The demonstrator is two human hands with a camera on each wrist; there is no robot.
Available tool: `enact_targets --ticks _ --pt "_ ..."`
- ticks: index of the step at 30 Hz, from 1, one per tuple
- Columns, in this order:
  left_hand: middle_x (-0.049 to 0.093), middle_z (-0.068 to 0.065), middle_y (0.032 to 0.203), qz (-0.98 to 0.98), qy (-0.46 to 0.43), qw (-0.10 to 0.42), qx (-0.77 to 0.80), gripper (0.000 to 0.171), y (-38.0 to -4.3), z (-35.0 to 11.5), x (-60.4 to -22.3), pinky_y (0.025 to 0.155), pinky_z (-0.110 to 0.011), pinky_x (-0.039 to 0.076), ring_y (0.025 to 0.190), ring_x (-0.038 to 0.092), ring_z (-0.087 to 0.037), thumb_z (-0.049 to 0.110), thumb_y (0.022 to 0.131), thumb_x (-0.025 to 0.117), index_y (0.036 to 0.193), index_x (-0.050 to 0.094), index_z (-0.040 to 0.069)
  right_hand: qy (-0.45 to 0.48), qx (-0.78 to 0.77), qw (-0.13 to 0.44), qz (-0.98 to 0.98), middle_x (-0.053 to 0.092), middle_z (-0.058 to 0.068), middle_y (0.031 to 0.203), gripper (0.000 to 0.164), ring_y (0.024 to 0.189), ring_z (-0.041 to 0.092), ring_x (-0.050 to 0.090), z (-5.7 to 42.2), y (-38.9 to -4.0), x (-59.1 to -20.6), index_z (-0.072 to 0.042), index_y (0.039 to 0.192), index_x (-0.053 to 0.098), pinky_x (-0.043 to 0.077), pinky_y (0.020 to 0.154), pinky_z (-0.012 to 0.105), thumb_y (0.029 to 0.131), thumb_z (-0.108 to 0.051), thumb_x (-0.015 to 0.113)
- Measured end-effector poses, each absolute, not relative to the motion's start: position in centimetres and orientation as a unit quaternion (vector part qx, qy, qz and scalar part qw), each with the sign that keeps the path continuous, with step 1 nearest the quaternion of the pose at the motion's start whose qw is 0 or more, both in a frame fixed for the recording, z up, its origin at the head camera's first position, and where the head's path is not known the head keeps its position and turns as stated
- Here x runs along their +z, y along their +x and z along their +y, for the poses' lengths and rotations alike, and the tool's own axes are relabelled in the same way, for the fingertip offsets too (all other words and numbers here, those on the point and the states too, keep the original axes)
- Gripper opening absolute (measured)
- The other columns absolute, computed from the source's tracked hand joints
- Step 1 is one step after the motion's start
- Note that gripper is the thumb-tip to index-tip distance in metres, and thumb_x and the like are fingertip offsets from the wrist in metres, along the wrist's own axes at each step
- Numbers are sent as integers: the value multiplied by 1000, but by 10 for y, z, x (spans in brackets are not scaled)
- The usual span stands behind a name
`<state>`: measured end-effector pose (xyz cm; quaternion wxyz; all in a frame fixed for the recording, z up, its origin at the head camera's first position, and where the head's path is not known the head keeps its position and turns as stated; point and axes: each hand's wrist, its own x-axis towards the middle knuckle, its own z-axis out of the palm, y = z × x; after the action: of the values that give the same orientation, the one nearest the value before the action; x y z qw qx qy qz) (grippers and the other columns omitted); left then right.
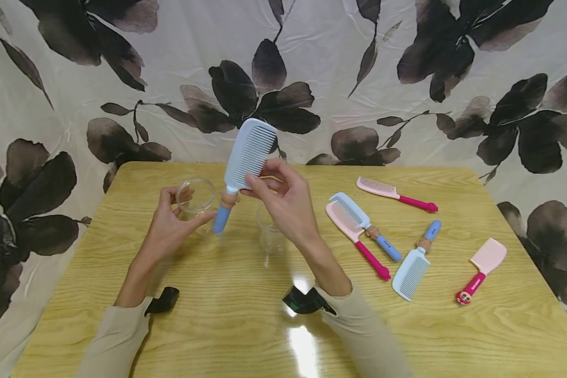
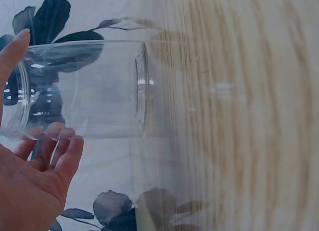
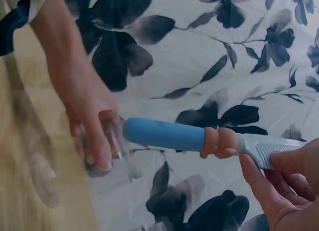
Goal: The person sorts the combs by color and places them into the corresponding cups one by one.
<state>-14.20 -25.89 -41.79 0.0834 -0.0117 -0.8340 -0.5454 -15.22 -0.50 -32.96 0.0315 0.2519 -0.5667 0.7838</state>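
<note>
My left hand point(image 1: 167, 226) grips a clear cylindrical jar point(image 2: 104, 89), thumb on one side and fingers on the other near its open rim. The jar is upright on the wooden table. My right hand point(image 1: 288, 202) pinches a light blue comb point(image 1: 248, 152) by its toothed head, with the teeth facing right. Its darker blue handle point(image 3: 164, 134) points downward beside the jar's rim, and a brown figure point(image 3: 219, 142) sits where handle and head meet. Behind my right wrist a second clear jar point(image 1: 270, 233) stands on the table, partly hidden.
Several combs lie on the right of the wooden table point(image 1: 236, 325): a pink comb point(image 1: 416, 203) at the back, a blue comb point(image 1: 382, 245) overlapping a pink one point(image 1: 370, 260), another blue comb point(image 1: 411, 275), and a pink comb point(image 1: 489, 256) farthest right. A flowered cloth point(image 1: 170, 79) hangs behind.
</note>
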Motion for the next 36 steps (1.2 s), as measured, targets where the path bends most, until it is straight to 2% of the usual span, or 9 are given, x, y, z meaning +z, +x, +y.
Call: enact_targets --ticks 3,7,14,22,27,31,36 --pt "43 -27 146 -833 -17 83 -547 73 -142 -260 -418 116 -63 30 136 38 -40 15 89 82 136 30 -6 249 796 60 -549 61 23 112 19 95 18 71 -13 -154 -327 17 114 55 61 87 50 96 14 61" --pt "43 -25 147 -834 -10 78 -546 76 -142 -260 -418 116 -65 28 135 38 -39 20 88 84 136 30 -3 242 813 89 -522 61 22 109 18 93 17 71 -25 -156 -326 18 112 53 59 87 54 96 15 60" --pt "40 -23 143 -832 -1 74 -549 81 -142 -258 -418 117 -66 26 133 36 -35 27 86 86 138 30 -1 212 830 117 -502 61 15 108 16 92 16 69 -45 -161 -329 18 109 52 61 88 45 96 15 61" --pt "34 -21 140 -830 0 70 -553 81 -142 -259 -417 119 -66 24 132 34 -33 26 87 86 138 29 -1 208 813 129 -528 60 27 110 15 93 19 68 -66 -163 -336 17 107 53 60 90 47 96 13 63" --pt "35 -21 138 -832 -4 72 -549 81 -142 -259 -417 118 -67 25 129 34 -32 26 87 86 138 28 -1 202 787 141 -565 63 27 111 16 97 27 70 -78 -164 -343 14 109 57 61 90 40 97 7 65" --pt "36 -21 137 -835 -6 74 -546 81 -142 -259 -418 117 -67 27 127 34 -31 25 87 85 138 28 -2 197 764 145 -597 66 25 110 15 100 23 72 -85 -164 -350 10 109 59 60 88 31 98 3 66" --pt "34 -22 137 -836 -11 76 -544 82 -143 -260 -419 116 -68 27 127 34 -34 25 88 84 138 27 -6 195 746 140 -622 69 24 109 14 101 18 72 -94 -167 -358 9 108 60 59 87 27 98 3 66"
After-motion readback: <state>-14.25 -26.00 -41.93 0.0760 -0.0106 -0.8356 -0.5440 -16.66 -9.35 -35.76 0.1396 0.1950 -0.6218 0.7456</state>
